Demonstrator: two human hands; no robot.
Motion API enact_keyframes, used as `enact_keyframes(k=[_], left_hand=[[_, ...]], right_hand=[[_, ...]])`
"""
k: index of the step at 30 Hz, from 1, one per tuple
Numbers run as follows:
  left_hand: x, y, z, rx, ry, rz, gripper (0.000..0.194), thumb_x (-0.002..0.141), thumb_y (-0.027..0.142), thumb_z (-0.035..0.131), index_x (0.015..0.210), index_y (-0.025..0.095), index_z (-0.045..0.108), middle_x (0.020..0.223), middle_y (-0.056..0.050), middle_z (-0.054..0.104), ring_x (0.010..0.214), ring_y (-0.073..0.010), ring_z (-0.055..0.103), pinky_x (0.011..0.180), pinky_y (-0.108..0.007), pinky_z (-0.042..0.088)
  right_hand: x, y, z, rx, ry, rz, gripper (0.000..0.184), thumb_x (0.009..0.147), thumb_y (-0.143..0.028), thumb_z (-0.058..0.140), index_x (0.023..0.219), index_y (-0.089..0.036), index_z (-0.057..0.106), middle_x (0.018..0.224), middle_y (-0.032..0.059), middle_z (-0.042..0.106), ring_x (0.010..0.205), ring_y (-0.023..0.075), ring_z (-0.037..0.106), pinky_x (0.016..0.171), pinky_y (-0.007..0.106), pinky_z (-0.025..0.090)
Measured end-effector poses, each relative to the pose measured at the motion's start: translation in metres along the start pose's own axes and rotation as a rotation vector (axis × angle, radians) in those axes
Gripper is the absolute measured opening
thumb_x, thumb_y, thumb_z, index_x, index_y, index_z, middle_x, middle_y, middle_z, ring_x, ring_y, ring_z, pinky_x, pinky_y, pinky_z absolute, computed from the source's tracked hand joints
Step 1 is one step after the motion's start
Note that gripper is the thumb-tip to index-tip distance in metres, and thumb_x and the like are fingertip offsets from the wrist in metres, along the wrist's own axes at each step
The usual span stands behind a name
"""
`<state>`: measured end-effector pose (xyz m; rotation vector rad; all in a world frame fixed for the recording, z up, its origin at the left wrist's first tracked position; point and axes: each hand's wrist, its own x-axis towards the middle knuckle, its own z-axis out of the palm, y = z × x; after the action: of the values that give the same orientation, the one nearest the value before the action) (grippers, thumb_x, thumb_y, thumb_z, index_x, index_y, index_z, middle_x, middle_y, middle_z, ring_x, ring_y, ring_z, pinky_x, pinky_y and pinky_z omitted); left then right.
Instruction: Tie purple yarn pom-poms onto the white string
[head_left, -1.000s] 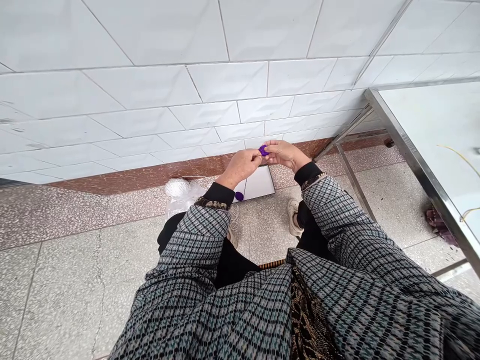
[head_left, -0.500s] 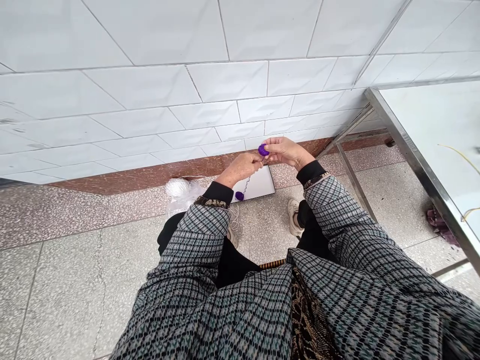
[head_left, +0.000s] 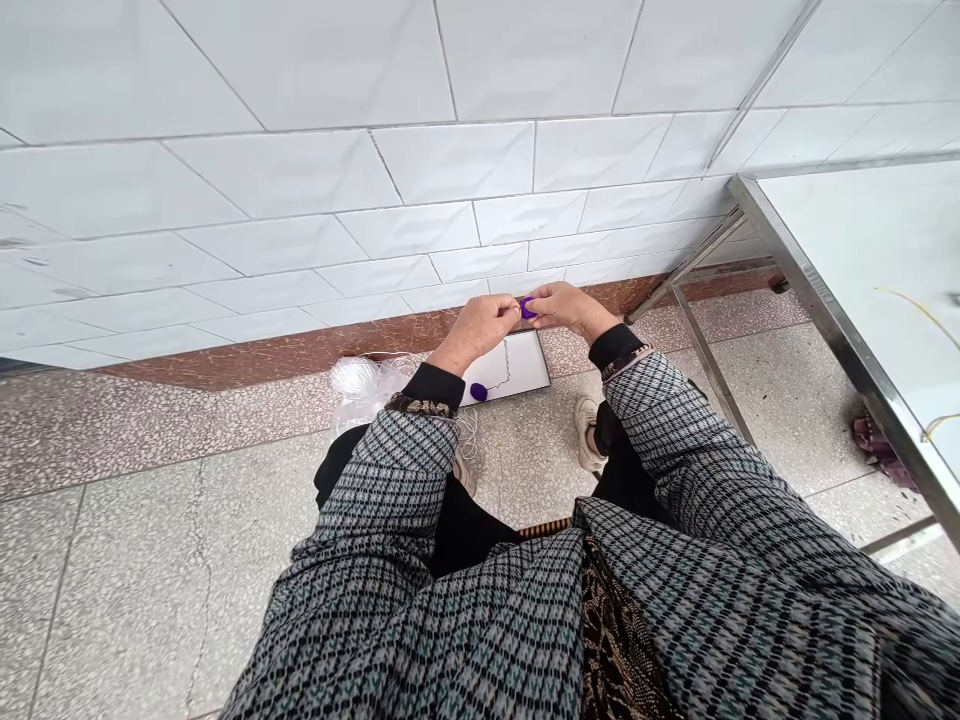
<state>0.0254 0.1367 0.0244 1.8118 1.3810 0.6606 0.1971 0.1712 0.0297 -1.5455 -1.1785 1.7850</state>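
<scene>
Out in front of me, my right hand (head_left: pixel 562 305) pinches a small purple bundle of yarn (head_left: pixel 527 308), partly covered by the fingers. My left hand (head_left: pixel 484 328) is closed at the bundle's left side, its thumb and fingertips pressed together; whatever thin strand they grip is too small to make out clearly. Below the hands, a purple ball of yarn (head_left: pixel 478 392) lies in a shallow white box lid or tray (head_left: pixel 525 365) with a dark edge. A dark crinkled strand (head_left: pixel 508 362) runs from that ball up toward my hands.
White yarn (head_left: pixel 355 378) in clear plastic lies on the speckled floor left of the tray. A metal-framed table (head_left: pixel 847 300) stands at the right, with a yellow strand on its top. A tiled wall (head_left: pixel 450 160) rises ahead. Dark red cloth (head_left: pixel 885 455) lies under the table.
My left hand has turned and risen slightly against the purple bundle, and my fingers now cover more of it. The strand over the tray has shifted right and hangs in a bent line.
</scene>
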Motion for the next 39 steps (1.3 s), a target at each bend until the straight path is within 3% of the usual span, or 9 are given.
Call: enact_keyframes(k=[8, 12, 21, 24, 28, 30, 32, 36, 39], left_hand=[[-0.001, -0.001, 0.009, -0.039, 0.0, 0.065, 0.024, 0.086, 0.024, 0.052, 0.062, 0.021, 0.049, 0.057, 0.004, 0.044, 0.058, -0.0136, 0.039, 0.061, -0.029, 0.029], [-0.002, -0.002, 0.01, -0.053, -0.02, 0.048, 0.024, 0.086, 0.023, 0.052, 0.062, 0.02, 0.05, 0.056, 0.004, 0.046, 0.057, -0.0136, 0.042, 0.061, -0.029, 0.031], [-0.009, -0.002, 0.005, -0.103, -0.081, -0.004, 0.018, 0.085, 0.017, 0.052, 0.068, 0.019, 0.057, 0.063, 0.002, 0.055, 0.062, -0.0134, 0.053, 0.067, -0.028, 0.041], [-0.014, -0.005, -0.001, -0.057, -0.146, -0.049, 0.014, 0.083, 0.018, 0.056, 0.07, 0.019, 0.061, 0.067, 0.001, 0.06, 0.063, -0.0138, 0.054, 0.068, -0.029, 0.042], [-0.024, -0.007, -0.009, 0.094, -0.109, -0.081, 0.018, 0.082, 0.02, 0.057, 0.064, 0.019, 0.061, 0.062, 0.001, 0.056, 0.061, -0.0138, 0.047, 0.063, -0.031, 0.034], [-0.03, -0.005, -0.007, 0.104, -0.089, -0.078, 0.019, 0.08, 0.019, 0.055, 0.061, 0.019, 0.059, 0.061, 0.0, 0.056, 0.06, -0.0135, 0.047, 0.062, -0.031, 0.033], [-0.035, -0.003, -0.003, 0.077, -0.066, -0.076, 0.018, 0.08, 0.019, 0.055, 0.063, 0.019, 0.06, 0.061, 0.001, 0.058, 0.061, -0.0136, 0.05, 0.062, -0.03, 0.035], [-0.044, 0.001, 0.012, 0.021, -0.017, -0.053, 0.016, 0.082, 0.021, 0.054, 0.068, 0.019, 0.062, 0.061, 0.001, 0.06, 0.061, -0.0142, 0.054, 0.065, -0.029, 0.039], [-0.051, 0.002, 0.024, -0.006, -0.07, -0.041, 0.017, 0.083, 0.021, 0.054, 0.067, 0.019, 0.06, 0.061, 0.002, 0.059, 0.06, -0.0134, 0.054, 0.064, -0.028, 0.04]], right_hand=[[0.004, -0.001, 0.005, 0.087, 0.101, -0.056, 0.03, 0.098, 0.001, 0.065, 0.072, -0.012, 0.064, 0.047, -0.0027, 0.058, 0.04, 0.0045, 0.047, 0.041, 0.011, 0.04], [0.004, -0.003, 0.005, 0.251, 0.05, -0.046, 0.033, 0.101, 0.0, 0.059, 0.07, -0.01, 0.064, 0.053, 0.0006, 0.063, 0.047, 0.0057, 0.055, 0.052, 0.013, 0.048], [-0.003, -0.01, 0.004, 0.363, -0.172, -0.103, 0.032, 0.104, 0.0, 0.051, 0.076, -0.012, 0.061, 0.059, -0.0018, 0.06, 0.05, 0.0046, 0.053, 0.054, 0.014, 0.047], [-0.014, -0.011, 0.002, 0.256, -0.31, -0.132, 0.023, 0.1, 0.001, 0.056, 0.082, -0.013, 0.063, 0.063, -0.0033, 0.061, 0.05, 0.0046, 0.05, 0.053, 0.015, 0.046], [-0.03, -0.003, 0.004, -0.233, -0.411, -0.155, 0.021, 0.085, 0.009, 0.067, 0.081, -0.011, 0.069, 0.064, -0.0018, 0.064, 0.051, 0.0056, 0.052, 0.049, 0.016, 0.043], [-0.035, 0.005, 0.008, -0.462, -0.358, -0.138, 0.022, 0.081, 0.01, 0.071, 0.074, -0.011, 0.069, 0.061, -0.0013, 0.063, 0.049, 0.0067, 0.052, 0.046, 0.018, 0.043], [-0.036, 0.011, 0.011, -0.503, -0.238, -0.131, 0.025, 0.081, 0.009, 0.072, 0.071, -0.013, 0.066, 0.057, -0.0015, 0.061, 0.048, 0.008, 0.052, 0.046, 0.02, 0.045], [-0.033, 0.02, 0.015, -0.276, -0.041, -0.137, 0.029, 0.086, 0.011, 0.067, 0.073, -0.015, 0.062, 0.056, -0.0029, 0.059, 0.049, 0.0075, 0.053, 0.046, 0.017, 0.046], [-0.034, 0.021, 0.015, -0.011, -0.01, -0.102, 0.028, 0.096, 0.007, 0.059, 0.078, -0.014, 0.062, 0.057, -0.0037, 0.059, 0.048, 0.005, 0.052, 0.048, 0.014, 0.048]])
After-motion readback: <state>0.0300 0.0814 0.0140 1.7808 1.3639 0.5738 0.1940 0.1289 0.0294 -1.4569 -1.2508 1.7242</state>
